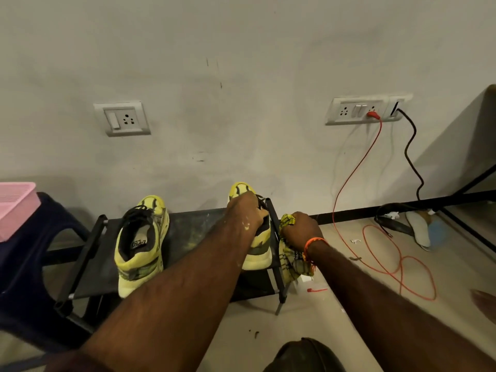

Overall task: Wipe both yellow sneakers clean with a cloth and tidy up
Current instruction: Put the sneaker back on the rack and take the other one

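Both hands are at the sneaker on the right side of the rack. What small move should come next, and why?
Probably bring the cloth in the right hand onto the right sneaker. The left hand already holds that sneaker at its opening on the rack, while the bunched cloth hangs just beside it.

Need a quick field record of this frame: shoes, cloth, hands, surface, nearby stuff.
left shoe: yellow sneaker upright on rack, untouched
right shoe: second sneaker at rack's right end, gripped at the opening by left hand
cloth: yellow checked cloth bunched in right hand, beside the right shoe
surface: low black rack against wall
nearby: red cable on floor, pink basket at left
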